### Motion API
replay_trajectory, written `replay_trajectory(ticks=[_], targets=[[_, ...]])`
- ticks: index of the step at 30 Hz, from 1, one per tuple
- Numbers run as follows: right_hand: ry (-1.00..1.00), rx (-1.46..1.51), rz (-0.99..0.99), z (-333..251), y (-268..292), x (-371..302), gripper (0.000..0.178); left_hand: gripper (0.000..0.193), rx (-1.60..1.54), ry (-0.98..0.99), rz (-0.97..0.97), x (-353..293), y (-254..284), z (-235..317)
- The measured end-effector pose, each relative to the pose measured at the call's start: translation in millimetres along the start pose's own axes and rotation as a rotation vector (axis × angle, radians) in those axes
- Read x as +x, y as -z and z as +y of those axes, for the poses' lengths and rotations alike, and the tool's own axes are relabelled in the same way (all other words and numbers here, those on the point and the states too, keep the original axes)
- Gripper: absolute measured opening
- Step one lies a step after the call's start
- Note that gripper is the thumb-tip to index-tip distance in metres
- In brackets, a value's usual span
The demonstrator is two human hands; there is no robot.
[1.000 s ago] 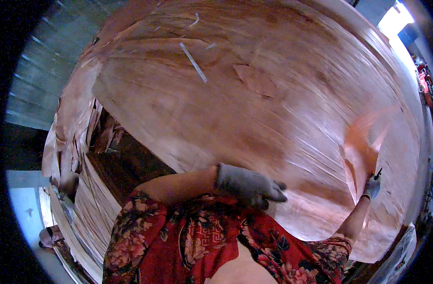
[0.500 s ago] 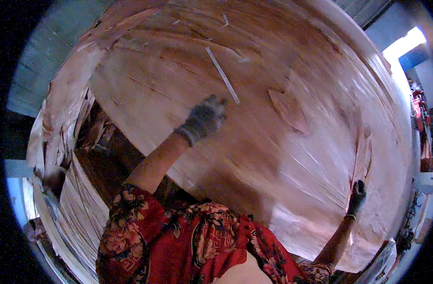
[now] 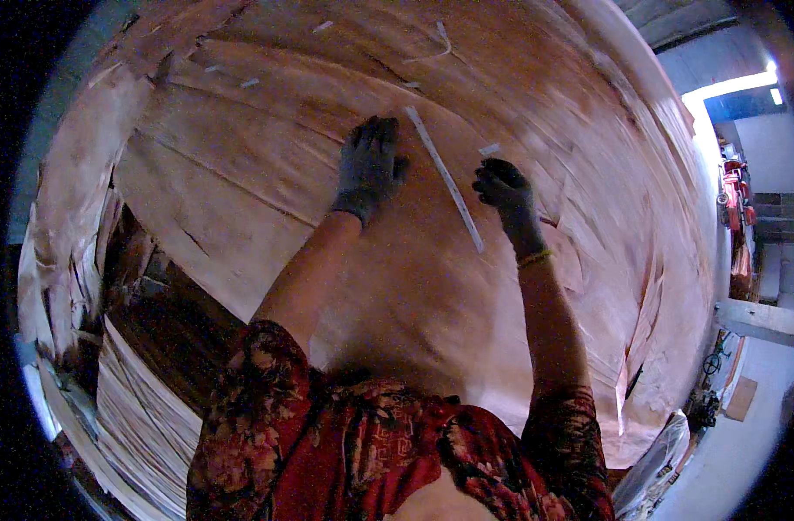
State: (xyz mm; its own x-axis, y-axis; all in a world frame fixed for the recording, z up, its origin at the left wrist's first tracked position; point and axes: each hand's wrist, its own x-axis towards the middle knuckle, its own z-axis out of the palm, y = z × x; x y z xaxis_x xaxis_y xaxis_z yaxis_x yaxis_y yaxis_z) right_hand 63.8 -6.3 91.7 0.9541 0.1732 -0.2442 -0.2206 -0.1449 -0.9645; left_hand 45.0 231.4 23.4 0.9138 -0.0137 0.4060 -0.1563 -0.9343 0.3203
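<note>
Since the earlier head view, the grey-gloved right hand (image 3: 506, 193) had swung inward from the right side of the broad, thin brown sheet (image 3: 414, 291) — fingers curled, though I could not tell whether they gripped anything. I saw the grey-gloved left hand (image 3: 370, 169) over the sheet, thumb apart from its fingers — a long, narrow white strip (image 3: 446, 181) lay between both hands.

Arms (image 3: 301, 269) reaching forward, left grip (image 3: 368, 169) extended, right grip (image 3: 508, 195) curled
</note>
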Motion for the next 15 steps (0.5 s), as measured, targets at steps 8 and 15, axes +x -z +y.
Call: replay_trajectory(ticks=[8,15], targets=[[0.53,-0.809,-0.266,23.4,-48.7,69.3,0.007,0.06,-0.04,0.016,-0.049,2.7,6.0,-9.2],[0.092,-0.442,-0.261,-4.7,-71.3,80.5,0.018,0.054,-0.031,-0.063,0.097,7.6,13.2,-11.2]])
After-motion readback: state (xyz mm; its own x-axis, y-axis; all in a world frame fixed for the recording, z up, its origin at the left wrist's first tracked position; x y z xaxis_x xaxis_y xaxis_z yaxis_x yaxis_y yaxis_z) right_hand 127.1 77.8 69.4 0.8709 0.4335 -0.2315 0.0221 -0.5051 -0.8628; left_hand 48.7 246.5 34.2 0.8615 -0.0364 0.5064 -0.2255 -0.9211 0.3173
